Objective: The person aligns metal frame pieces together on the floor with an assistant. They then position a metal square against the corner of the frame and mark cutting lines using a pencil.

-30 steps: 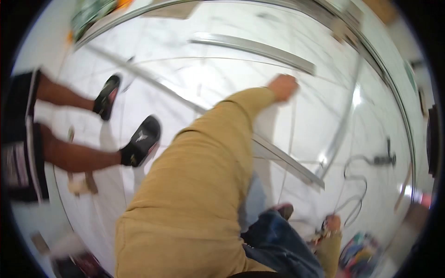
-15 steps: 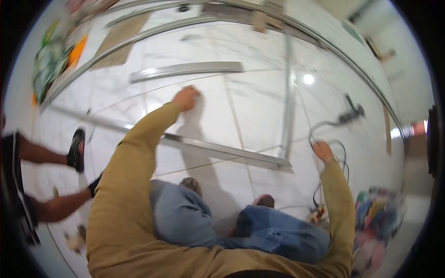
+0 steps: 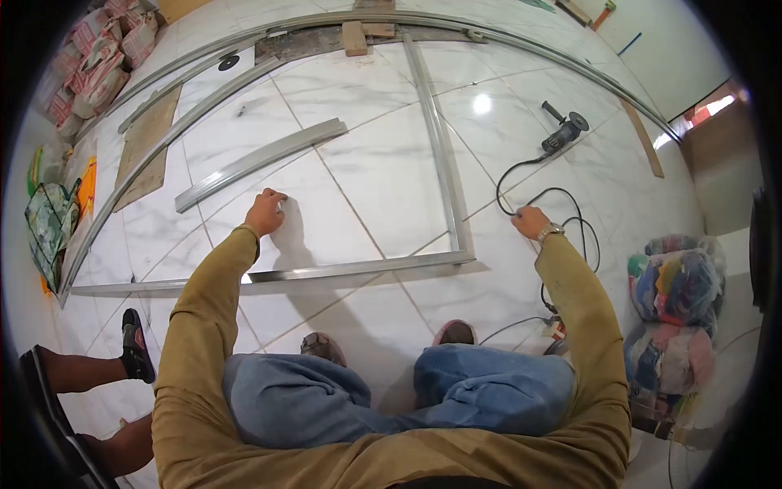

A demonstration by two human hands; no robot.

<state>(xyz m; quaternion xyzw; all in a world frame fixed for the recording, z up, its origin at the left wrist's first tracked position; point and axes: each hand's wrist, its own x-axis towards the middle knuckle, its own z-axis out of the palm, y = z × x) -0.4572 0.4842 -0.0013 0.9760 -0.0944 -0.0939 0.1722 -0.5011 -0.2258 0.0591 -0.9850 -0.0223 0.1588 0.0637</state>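
My left hand [image 3: 267,213] hovers over the white tiles inside a metal frame, its fingers loosely bent and apart, with nothing visible in them. Just beyond it lies a loose metal channel [image 3: 261,163]. The near bar [image 3: 358,266] of the frame runs between my shoes and that hand. On the right, my right hand [image 3: 531,222], with a watch at the wrist, is closed around a black power cord [image 3: 513,167]. That cord leads up to an angle grinder [image 3: 562,137] lying on the floor, and loops back down beside my forearm.
Another person's legs [image 3: 90,371] are at the left edge. Plastic-wrapped bundles [image 3: 676,281] stand at right. Pink-and-white bags [image 3: 102,53] are piled back left, near a brown board [image 3: 151,147]. A wooden block [image 3: 354,38] sits at the far bar. A power plug [image 3: 555,328] lies near my right knee.
My view has turned and steadied, so the frame, channel and grinder sit further left in it. My right hand still holds the cord. My left hand remains over the tiles near the channel.
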